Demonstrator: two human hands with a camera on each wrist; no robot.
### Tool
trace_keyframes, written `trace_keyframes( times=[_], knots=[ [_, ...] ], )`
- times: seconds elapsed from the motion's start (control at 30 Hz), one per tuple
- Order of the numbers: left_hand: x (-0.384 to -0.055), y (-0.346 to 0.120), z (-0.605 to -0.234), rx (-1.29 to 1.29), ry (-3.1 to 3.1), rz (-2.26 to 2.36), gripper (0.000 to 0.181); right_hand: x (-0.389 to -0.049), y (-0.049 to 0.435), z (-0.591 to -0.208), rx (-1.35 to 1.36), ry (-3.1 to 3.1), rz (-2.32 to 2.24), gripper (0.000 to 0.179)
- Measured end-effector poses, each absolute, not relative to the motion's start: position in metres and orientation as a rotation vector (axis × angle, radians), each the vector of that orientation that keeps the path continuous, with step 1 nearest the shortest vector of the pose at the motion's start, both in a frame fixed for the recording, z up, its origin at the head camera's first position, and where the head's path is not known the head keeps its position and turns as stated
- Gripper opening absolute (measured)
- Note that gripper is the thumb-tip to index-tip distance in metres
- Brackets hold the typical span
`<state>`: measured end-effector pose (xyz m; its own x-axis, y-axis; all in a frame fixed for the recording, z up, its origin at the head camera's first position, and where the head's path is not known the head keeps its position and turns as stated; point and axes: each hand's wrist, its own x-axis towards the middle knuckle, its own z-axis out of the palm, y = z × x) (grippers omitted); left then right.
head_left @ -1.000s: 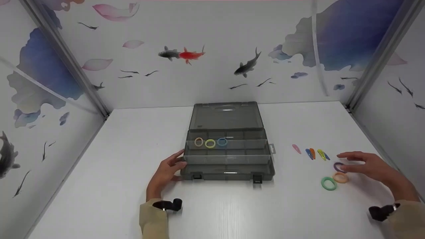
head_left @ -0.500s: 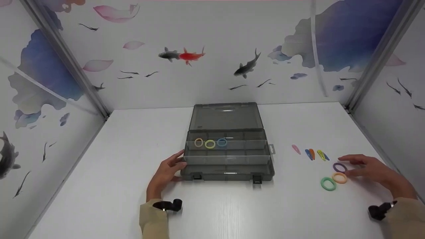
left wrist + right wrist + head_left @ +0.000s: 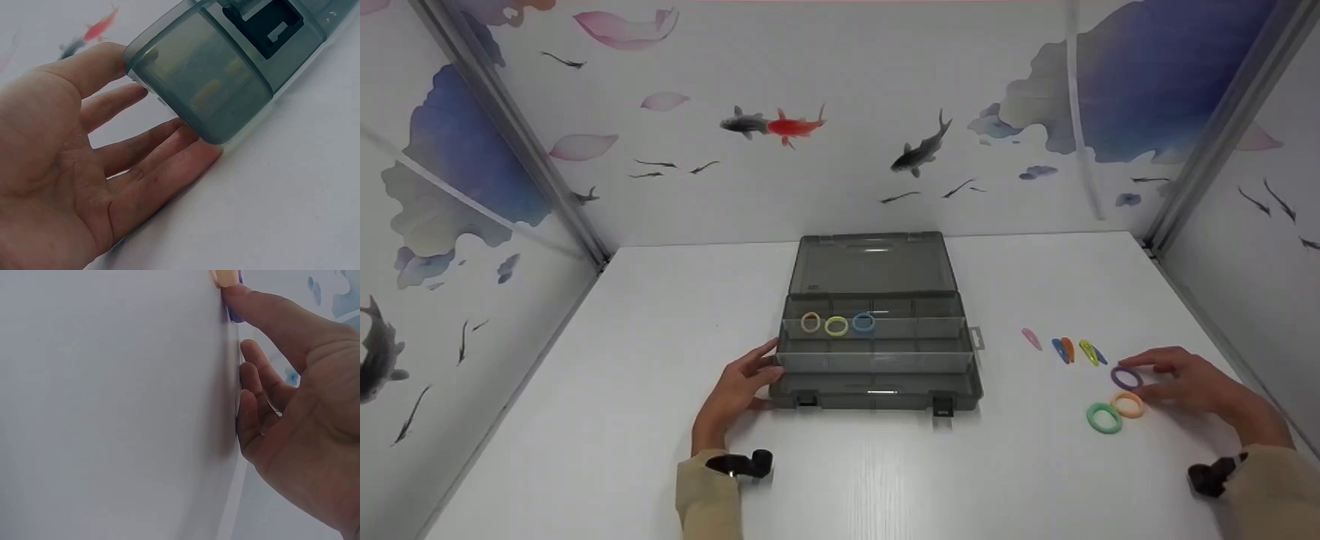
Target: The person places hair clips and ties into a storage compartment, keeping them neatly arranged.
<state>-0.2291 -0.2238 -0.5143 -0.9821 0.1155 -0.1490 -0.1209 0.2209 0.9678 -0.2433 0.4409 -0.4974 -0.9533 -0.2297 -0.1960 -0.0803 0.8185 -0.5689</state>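
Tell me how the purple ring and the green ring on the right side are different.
The purple ring is at the right hand's thumb and forefinger, while the green ring is untouched.
The purple ring is farther from the person; the green ring is nearer.
The green ring's band looks thicker than the purple ring's.
Both are round, open-centred rings outside the box.
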Motion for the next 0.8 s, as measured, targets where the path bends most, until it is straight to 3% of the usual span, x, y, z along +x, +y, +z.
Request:
trace_keyframes(
  times=[0.5, 0.8],
  knots=[
    [-0.2299, -0.2249, -0.5193, -0.006, 2.326, 1.832, 0.059, -0.2435, 0.4347, -0.4987, -0.203, 2.764, -0.884, 0.045],
    [-0.229, -0.2249, -0.5174, -0.007, 2.318, 1.833, 0.058, -0.2422, 0.4354, -0.4992, -0.063, 2.765, -0.878, 0.063]
  ],
)
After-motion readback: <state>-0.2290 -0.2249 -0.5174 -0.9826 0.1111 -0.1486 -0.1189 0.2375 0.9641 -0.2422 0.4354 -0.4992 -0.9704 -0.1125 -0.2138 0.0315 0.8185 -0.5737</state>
